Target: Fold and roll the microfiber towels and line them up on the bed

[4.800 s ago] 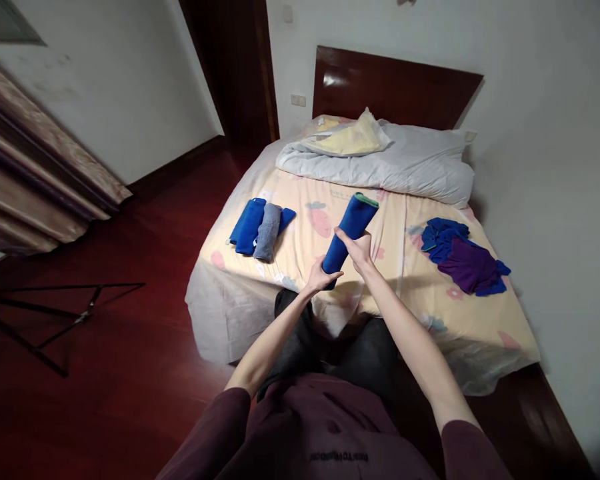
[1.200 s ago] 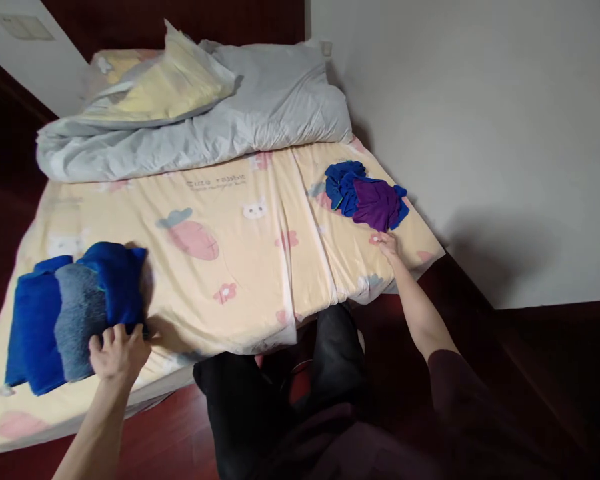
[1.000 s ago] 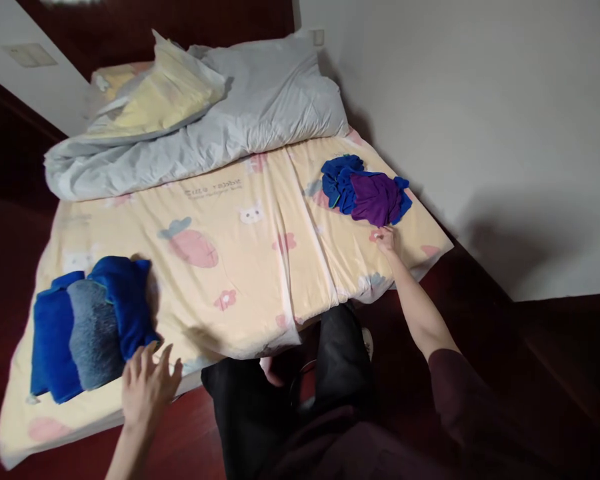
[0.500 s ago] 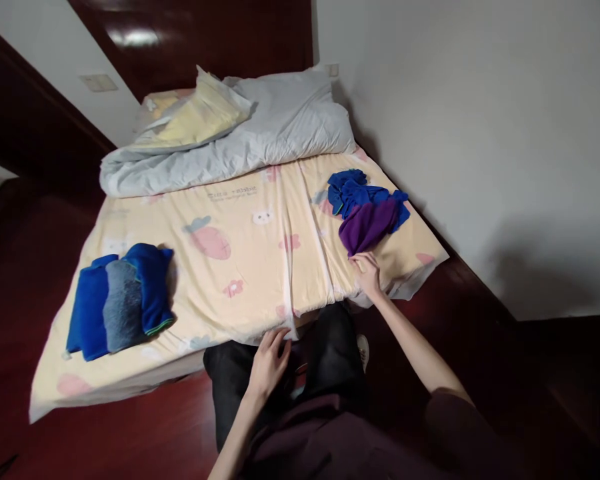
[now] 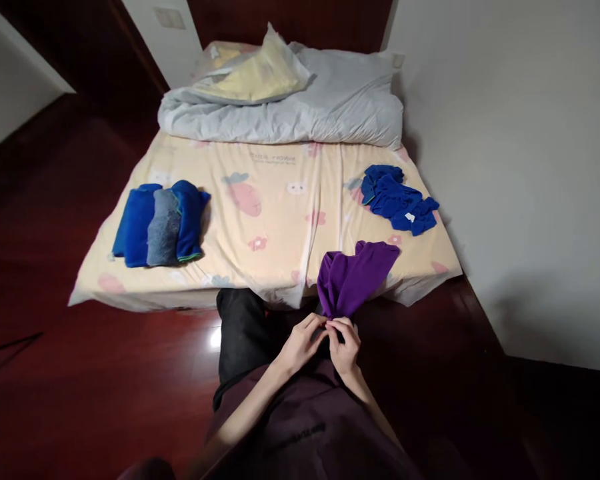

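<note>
1. I have the purple cloth (image 5: 355,280) overlapping the near edge of the bed (image 5: 280,220).
2. I hold its gathered end just off that edge, the fingers (image 5: 341,325) of the left hand (image 5: 300,345) and the right hand (image 5: 346,345) pinched on it together.
3. Beyond it, near the bed's right edge, I see crumpled blue clothes (image 5: 400,203).
4. Toward the bed's left side, I see a grey bundle (image 5: 163,233) between blue bundles (image 5: 187,220).
5. A pale quilt (image 5: 350,110) lies across the bed's head end.
</note>
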Demonstrator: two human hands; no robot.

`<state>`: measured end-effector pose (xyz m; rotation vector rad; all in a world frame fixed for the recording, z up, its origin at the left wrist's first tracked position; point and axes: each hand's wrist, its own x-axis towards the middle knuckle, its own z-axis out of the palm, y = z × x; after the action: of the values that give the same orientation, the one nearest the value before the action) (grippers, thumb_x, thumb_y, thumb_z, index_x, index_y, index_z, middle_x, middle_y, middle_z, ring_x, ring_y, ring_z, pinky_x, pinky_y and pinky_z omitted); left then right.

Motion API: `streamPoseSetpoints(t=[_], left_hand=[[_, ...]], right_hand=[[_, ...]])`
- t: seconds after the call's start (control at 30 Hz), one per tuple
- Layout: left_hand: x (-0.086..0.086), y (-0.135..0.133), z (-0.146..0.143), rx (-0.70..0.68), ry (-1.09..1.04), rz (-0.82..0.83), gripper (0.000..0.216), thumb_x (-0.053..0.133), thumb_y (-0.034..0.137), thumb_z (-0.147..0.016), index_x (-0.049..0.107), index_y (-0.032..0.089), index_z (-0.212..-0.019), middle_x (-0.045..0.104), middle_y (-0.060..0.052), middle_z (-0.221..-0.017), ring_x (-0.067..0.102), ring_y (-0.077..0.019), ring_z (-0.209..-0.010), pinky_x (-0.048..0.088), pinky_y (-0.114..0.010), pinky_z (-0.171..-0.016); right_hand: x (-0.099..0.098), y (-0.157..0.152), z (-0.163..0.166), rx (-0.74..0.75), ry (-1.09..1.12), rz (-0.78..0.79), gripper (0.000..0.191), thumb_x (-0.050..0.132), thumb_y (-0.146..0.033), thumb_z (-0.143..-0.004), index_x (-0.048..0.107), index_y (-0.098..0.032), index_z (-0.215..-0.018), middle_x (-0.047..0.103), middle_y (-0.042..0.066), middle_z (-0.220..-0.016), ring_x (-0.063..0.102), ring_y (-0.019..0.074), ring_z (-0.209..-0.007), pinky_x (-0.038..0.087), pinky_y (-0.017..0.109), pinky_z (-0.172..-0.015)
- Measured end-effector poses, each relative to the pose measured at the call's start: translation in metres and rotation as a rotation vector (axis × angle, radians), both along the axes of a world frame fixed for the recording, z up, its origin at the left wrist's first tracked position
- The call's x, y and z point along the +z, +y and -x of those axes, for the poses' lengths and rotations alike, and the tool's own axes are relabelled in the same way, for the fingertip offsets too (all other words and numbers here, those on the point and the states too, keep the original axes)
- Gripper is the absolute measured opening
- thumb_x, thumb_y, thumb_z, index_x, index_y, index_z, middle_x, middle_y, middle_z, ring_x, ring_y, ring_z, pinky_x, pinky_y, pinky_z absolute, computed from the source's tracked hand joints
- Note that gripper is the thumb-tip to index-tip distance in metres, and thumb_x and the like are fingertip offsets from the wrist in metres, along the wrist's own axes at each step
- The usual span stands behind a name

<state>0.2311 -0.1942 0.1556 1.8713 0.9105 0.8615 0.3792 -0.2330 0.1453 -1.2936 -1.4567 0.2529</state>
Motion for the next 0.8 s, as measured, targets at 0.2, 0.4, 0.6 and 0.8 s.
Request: streamPoseSetpoints(t=[0.2, 0.4, 0.6, 0.8], left_hand=[[0.008, -0.014, 0.025, -0.036, 0.025, 0.009, 0.023, 0.046, 0.026, -0.106, 0.066, 0.020, -0.114, 0.065, -0.009, -0.107, 0.067, -0.0175, -0.097, 0.057, -0.030, -0.089], [0.014, -0.026, 0.020, -0.020, -0.017, 0.030, 0.021, 0.057, 0.028, -0.100, 0.059, 0.020, -0.119, 0.065, -0.009, -0.109, 0.066, -0.0201, -0.100, 0.057, -0.034, -0.092], [0.013, -0.020, 0.039, 0.104, -0.012, -0.005, 0.020, 0.048, 0.019, -0.099, 0.064, 0.020, -0.112, 0.066, -0.010, -0.106, 0.067, -0.0194, -0.099, 0.057, -0.033, -0.091], [0.020, -0.019, 0.085, 0.416, 0.100, -0.203, 0.028, 0.045, 0.017, -0.103, 0.070, 0.021, -0.114, 0.065, -0.008, -0.103, 0.067, -0.0165, -0.095, 0.057, -0.028, -0.086]], right_hand=[[0.012, -0.012, -0.017, -0.096, -0.032, 0.020, 0.009, 0.064, -0.018, -0.097, 0.073, -0.020, -0.095, 0.072, 0.006, -0.085, 0.071, 0.0174, -0.079, 0.060, 0.032, -0.075], [0.038, -0.013, 0.001, 0.210, -0.111, 0.034, 0.023, 0.064, -0.012, -0.096, 0.077, -0.027, -0.109, 0.076, 0.005, -0.089, 0.074, 0.0184, -0.080, 0.062, 0.031, -0.075], [0.047, -0.020, 0.022, 0.282, -0.154, 0.006, 0.028, 0.067, -0.012, -0.095, 0.078, -0.029, -0.114, 0.077, 0.004, -0.088, 0.074, 0.0187, -0.075, 0.063, 0.033, -0.071], [0.053, -0.027, 0.028, 0.351, -0.118, 0.107, 0.025, 0.076, -0.018, -0.090, 0.077, -0.026, -0.114, 0.076, 0.003, -0.085, 0.072, 0.0180, -0.072, 0.062, 0.031, -0.070]])
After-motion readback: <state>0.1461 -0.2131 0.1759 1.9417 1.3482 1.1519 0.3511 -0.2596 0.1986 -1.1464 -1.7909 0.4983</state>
